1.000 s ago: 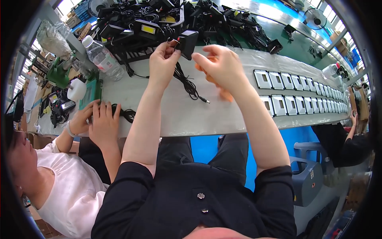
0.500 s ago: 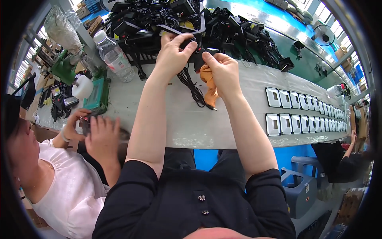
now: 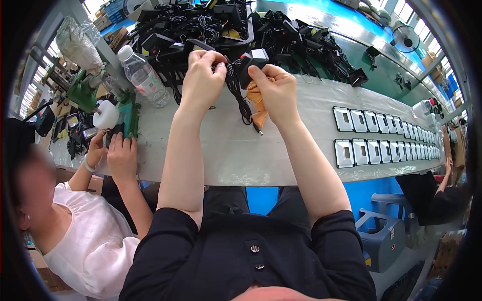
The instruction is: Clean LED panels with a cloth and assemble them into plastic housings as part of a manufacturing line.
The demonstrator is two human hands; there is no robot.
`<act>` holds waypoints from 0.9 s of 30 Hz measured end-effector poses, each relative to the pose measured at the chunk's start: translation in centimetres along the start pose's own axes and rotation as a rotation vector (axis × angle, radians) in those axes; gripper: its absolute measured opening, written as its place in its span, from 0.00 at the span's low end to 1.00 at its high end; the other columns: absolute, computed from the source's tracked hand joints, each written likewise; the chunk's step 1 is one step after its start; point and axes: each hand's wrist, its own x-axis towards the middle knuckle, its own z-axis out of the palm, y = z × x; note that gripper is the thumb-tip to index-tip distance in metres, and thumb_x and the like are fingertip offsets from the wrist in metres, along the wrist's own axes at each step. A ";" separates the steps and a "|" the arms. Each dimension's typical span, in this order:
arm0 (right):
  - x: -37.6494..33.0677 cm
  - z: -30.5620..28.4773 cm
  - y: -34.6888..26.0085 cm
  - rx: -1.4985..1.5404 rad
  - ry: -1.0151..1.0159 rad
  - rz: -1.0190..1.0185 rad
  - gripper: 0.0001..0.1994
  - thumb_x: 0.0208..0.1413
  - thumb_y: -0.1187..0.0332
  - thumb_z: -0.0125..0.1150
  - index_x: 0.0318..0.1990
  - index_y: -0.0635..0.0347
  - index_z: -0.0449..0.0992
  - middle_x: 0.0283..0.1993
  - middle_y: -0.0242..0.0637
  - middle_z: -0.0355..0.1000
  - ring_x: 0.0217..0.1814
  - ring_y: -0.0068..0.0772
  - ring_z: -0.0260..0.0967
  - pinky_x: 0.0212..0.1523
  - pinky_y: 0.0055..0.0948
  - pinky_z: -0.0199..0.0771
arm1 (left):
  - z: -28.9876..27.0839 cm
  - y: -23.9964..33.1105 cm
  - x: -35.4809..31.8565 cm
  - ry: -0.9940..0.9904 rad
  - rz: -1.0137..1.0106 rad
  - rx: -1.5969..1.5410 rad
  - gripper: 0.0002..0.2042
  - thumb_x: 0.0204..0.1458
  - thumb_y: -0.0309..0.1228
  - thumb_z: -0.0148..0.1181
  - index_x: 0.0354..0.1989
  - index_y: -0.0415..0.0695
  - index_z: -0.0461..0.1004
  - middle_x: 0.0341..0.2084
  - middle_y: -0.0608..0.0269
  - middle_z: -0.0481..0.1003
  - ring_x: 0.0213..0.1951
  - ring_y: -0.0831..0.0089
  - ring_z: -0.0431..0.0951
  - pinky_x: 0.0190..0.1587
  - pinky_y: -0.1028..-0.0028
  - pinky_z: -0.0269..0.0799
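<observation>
Black power adapter [image 3: 252,61] is pinched in the right hand [image 3: 273,90] above the pale surface [image 3: 301,150], orange cloth [image 3: 258,103] tucked beneath, while its cord [image 3: 240,98], gripped by the left hand [image 3: 203,75], is best kept taut and untangled.

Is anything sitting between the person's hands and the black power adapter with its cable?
Nothing visible does. The right hand already grips the black power adapter, with an orange cloth tucked under its palm, and the left hand pinches the black cable hanging from it above the bench.
</observation>
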 end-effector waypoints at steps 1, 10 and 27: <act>-0.2 -0.1 -0.2 -0.110 -0.024 -0.058 0.11 0.56 0.69 0.65 0.24 0.64 0.75 0.22 0.29 0.72 0.22 0.14 0.66 0.22 0.16 0.65 | -0.4 0.5 -0.1 0.038 0.003 0.092 0.11 0.50 0.25 0.54 0.42 0.44 0.74 0.45 0.57 0.68 0.42 0.58 0.73 0.47 0.65 0.70; 0.1 0.0 -1.6 -0.237 0.026 -0.085 0.10 0.51 0.70 0.67 0.23 0.67 0.74 0.20 0.30 0.66 0.19 0.19 0.62 0.16 0.23 0.60 | -1.1 0.5 2.0 -0.166 0.247 0.140 0.08 0.53 0.28 0.53 0.36 0.38 0.76 0.26 0.60 0.76 0.33 0.69 0.75 0.39 0.72 0.69; 0.0 0.4 -0.3 -0.558 -0.050 -0.172 0.08 0.50 0.67 0.65 0.26 0.63 0.77 0.27 0.36 0.72 0.30 0.36 0.74 0.29 0.31 0.70 | -2.0 1.3 4.1 -0.208 0.195 0.021 0.08 0.60 0.31 0.53 0.37 0.38 0.70 0.28 0.67 0.74 0.33 0.81 0.73 0.35 0.81 0.66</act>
